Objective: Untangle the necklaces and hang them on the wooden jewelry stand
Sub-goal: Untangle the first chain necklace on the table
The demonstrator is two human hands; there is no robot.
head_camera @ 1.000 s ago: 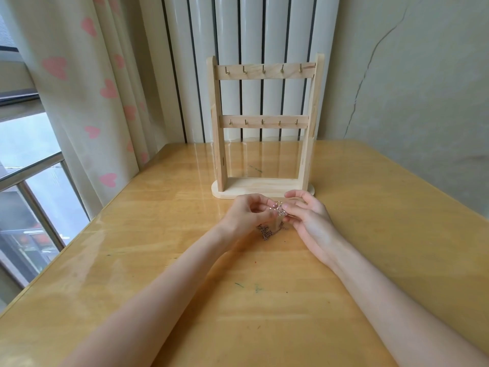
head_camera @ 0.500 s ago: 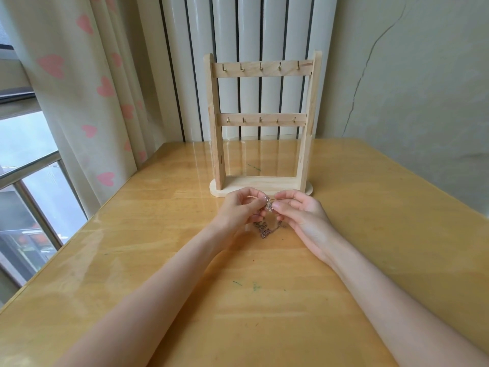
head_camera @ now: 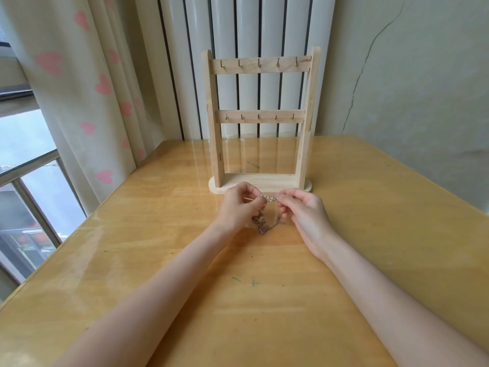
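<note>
A tangle of thin metal necklaces (head_camera: 264, 226) hangs between my hands just above the wooden table (head_camera: 264, 300). My left hand (head_camera: 239, 207) pinches one end of a short stretch of chain (head_camera: 270, 199). My right hand (head_camera: 304, 211) pinches the other end, so the chain runs taut between the fingertips. The rest of the tangle, with a small rectangular pendant, droops onto the table below. The wooden jewelry stand (head_camera: 260, 120) rises upright just behind my hands, with two bars of small brass hooks, all bare.
A curtain with pink hearts (head_camera: 79, 88) and a window (head_camera: 23, 194) lie to the left. White vertical panels (head_camera: 251, 27) and a cracked wall (head_camera: 397, 75) stand behind the stand. The table edge runs along the left and right.
My hands have lifted slightly and drawn apart, stretching a short length of chain between them. More of the tangle now dangles below.
</note>
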